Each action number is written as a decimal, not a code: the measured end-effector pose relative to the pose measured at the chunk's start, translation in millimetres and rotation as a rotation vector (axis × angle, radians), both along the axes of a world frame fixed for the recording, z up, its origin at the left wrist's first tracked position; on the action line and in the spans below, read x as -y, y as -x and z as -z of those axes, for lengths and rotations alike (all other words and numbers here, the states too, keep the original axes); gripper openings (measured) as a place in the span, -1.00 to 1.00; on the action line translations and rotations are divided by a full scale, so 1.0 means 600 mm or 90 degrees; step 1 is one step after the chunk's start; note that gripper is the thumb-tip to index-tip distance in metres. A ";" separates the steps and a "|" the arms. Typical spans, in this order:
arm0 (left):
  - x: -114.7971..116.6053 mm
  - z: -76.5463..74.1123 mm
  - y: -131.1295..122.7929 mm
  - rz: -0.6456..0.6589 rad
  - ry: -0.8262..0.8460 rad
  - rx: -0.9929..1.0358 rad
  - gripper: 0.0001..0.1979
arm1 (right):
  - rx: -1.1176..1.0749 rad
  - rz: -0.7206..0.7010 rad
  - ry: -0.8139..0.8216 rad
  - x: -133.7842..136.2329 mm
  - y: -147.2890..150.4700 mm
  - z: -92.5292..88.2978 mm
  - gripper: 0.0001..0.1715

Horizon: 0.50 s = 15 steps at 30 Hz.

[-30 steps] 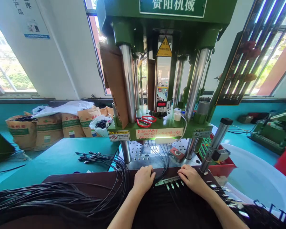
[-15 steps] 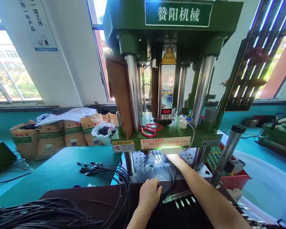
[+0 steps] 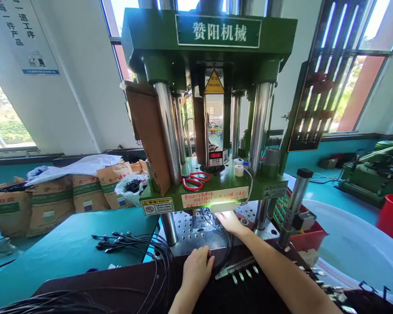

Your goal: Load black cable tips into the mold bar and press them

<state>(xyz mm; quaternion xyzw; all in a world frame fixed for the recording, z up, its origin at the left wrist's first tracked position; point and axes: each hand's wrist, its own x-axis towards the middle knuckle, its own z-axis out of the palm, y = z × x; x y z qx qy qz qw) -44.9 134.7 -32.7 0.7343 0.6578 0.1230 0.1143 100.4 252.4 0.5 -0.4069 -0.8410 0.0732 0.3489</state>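
Observation:
My right hand reaches under the green press plate, beside thin black cables that run over the perforated metal bed. Its fingers point left, with their tips washed out by the lamp; whether they grip a cable cannot be made out. Lower down, my left hand rests at the front edge of the bed, left of the cables. Its fingers are curled closed, and what lies under them is hidden.
Red-handled scissors and a white roll lie on the press plate. A cable bundle crosses the table at left. Metal-tipped parts lie in front. A red bin stands right, sacks behind left.
The view has turned right, so the press appears further left. My right hand has drawn back slightly and shows more from under the lamp. My left hand keeps its place by the bed.

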 end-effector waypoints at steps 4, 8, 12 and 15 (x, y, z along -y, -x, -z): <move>0.002 0.000 0.003 0.006 -0.010 0.003 -0.82 | -0.045 -0.060 0.027 0.097 -0.052 -0.009 -0.82; 0.002 0.003 0.009 0.015 -0.001 0.035 -0.83 | -0.104 0.001 0.049 0.217 -0.184 -0.028 -0.70; -0.016 0.003 0.001 -0.019 0.037 0.292 -0.86 | -0.134 0.297 -0.059 0.316 -0.394 0.017 -0.53; -0.043 -0.006 -0.023 -0.168 0.137 0.701 -0.67 | -0.079 0.467 -0.161 0.375 -0.547 0.103 -0.43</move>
